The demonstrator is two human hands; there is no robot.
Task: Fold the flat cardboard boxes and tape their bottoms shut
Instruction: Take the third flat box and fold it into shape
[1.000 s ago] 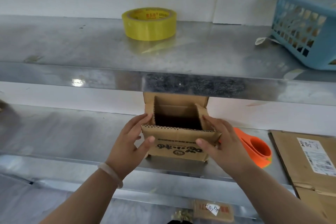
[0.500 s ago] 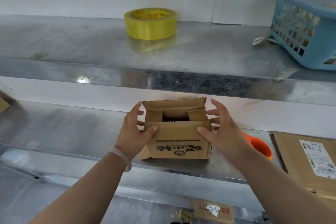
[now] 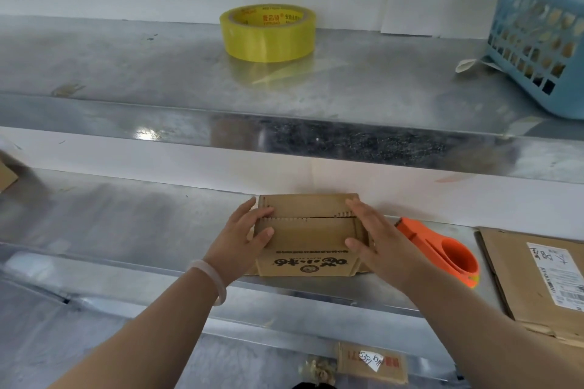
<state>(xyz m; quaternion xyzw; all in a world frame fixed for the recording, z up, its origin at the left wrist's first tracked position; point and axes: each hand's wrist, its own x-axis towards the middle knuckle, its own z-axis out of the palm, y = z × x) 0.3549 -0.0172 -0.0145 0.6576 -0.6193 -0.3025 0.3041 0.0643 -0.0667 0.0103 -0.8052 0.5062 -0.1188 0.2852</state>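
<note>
The small cardboard box point(image 3: 308, 230) is sitting at the front edge of the tabletop point(image 3: 126, 224), its flaps lying folded down and meeting at an untaped seam. The left hand point(image 3: 238, 238) and right hand point(image 3: 377, 235) are pressing on it from either side, fingers fairly straight and thumbs resting on the near flap, neither one wrapping around anything.

The risk is in letting go. The flaps are probably waiting to spring up once a hand is reaching for tape, and the seam is looking slightly stepped, so tape could be sealing it crooked. A hard push could also be tipping the box off the edge.

The orange tape dispenser point(image 3: 448, 256) is lying just beside the right hand, while the yellow tape roll point(image 3: 268, 31) is standing well apart on the upper shelf point(image 3: 126, 66).
</note>
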